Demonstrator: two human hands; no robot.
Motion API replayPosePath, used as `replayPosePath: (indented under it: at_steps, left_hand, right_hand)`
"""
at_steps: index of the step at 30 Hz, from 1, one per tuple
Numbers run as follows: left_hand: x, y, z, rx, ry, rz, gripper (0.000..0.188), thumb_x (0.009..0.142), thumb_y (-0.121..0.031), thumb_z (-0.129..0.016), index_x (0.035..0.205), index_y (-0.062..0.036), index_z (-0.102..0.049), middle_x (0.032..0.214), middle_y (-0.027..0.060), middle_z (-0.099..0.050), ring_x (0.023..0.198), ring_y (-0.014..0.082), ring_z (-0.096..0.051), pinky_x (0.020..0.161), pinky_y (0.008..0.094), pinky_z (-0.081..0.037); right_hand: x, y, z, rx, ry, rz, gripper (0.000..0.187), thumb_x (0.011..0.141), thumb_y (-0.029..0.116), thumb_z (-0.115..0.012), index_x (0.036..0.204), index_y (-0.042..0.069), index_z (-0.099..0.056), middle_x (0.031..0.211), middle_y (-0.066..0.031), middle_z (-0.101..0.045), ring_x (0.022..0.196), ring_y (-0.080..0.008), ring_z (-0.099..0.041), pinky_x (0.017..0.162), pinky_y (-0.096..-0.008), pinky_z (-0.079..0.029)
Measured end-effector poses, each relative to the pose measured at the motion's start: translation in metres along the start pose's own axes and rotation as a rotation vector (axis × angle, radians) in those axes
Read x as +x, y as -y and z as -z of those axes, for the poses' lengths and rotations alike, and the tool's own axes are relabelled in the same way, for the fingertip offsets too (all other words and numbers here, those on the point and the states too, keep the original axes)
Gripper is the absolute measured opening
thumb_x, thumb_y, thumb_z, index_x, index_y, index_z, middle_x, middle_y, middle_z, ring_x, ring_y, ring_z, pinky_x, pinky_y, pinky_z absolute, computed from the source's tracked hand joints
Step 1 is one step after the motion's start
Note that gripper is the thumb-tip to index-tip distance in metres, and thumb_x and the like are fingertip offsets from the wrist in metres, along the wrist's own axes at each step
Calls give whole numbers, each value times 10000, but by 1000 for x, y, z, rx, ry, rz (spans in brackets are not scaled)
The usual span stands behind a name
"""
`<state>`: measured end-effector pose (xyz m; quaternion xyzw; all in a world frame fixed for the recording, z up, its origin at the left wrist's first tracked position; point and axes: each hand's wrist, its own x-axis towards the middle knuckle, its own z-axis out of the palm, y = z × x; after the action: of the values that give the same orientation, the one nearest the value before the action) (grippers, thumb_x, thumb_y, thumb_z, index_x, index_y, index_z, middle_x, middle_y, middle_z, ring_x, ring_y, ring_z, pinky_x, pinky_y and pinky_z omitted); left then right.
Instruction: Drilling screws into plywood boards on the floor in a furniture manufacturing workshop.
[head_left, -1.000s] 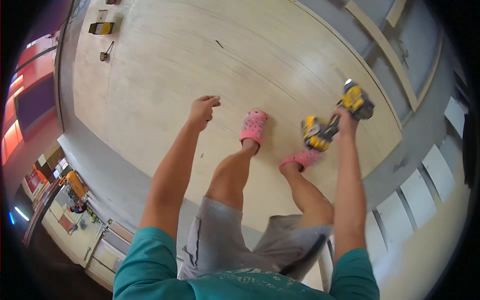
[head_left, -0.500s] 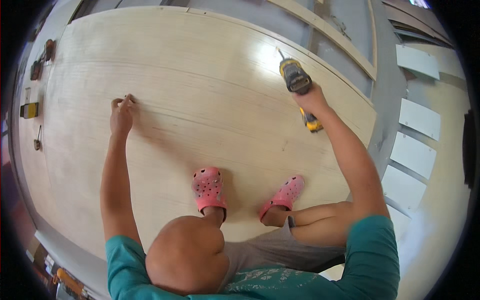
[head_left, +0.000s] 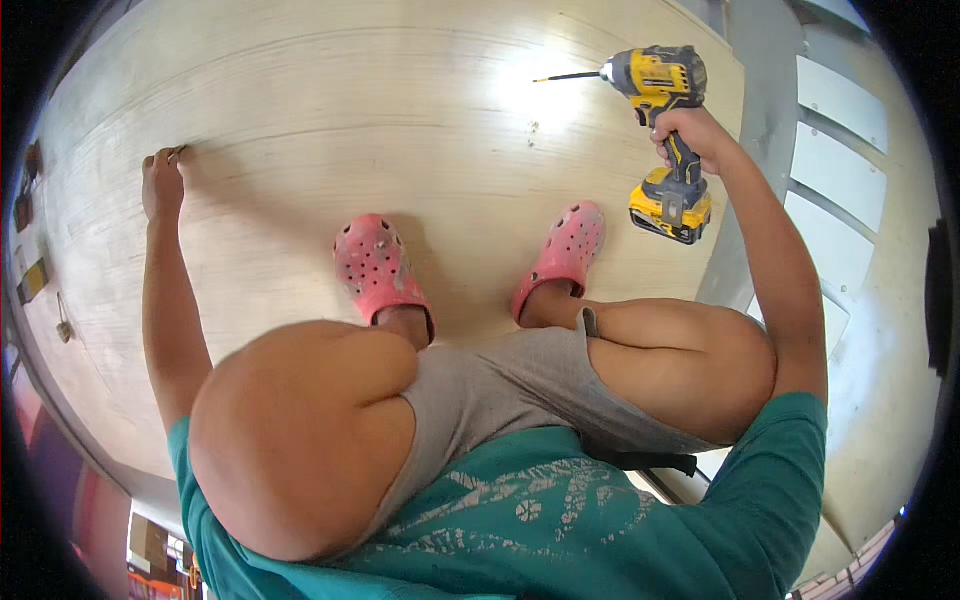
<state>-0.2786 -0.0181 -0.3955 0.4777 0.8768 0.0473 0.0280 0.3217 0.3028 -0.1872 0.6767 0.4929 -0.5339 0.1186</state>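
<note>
My right hand (head_left: 698, 135) is wrapped round the grip of a yellow and black cordless impact driver (head_left: 668, 75). Its long dark bit (head_left: 570, 77) points left, over a pale plywood panel (head_left: 420, 120). Far to the left, my left hand (head_left: 163, 188) is down at the panel with its fingertips pinched together. A small dark bit of something shows at those fingertips; it is too small to name. My feet, in pink clogs (head_left: 372, 262), rest on the panel between the hands, and I am squatting.
Along the left edge lie a yellow and black tool (head_left: 33, 281), a small tool with a thin shaft (head_left: 64, 328) and dark-handled tools (head_left: 25, 200). Several white rectangular plates (head_left: 838, 170) lie in a row beyond the panel's right edge.
The impact driver has turned so its bit points left, and moved right with my right hand. My view has shifted, so feet and knees sit higher. My left hand remains pinched at the panel.
</note>
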Motion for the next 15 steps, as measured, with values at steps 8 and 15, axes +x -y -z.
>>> replayPosePath:
  at_steps: [8, 15]
  left_hand:
    - [-22, -56, -31, -168, 22, 76, 207, 865, -212, -450, 951, -51, -547, 920, 186, -542, 891, 343, -518, 740, 413, -439]
    - [-26, -127, -21, -409, -2, 156, 228, 864, -204, -471, 958, -23, -571, 914, 167, -595, 868, 295, -560, 761, 367, -429]
  right_hand:
    - [9, -29, 7, 36, 65, -102, 62, 630, 70, -537, 684, 46, -519, 569, -54, -510, 459, -135, -500, 438, -287, -440]
    - [20, -38, 40, 319, 108, -181, 89, 660, 157, -511, 629, 75, -495, 559, -55, -519, 447, -162, -504, 422, -326, -442]
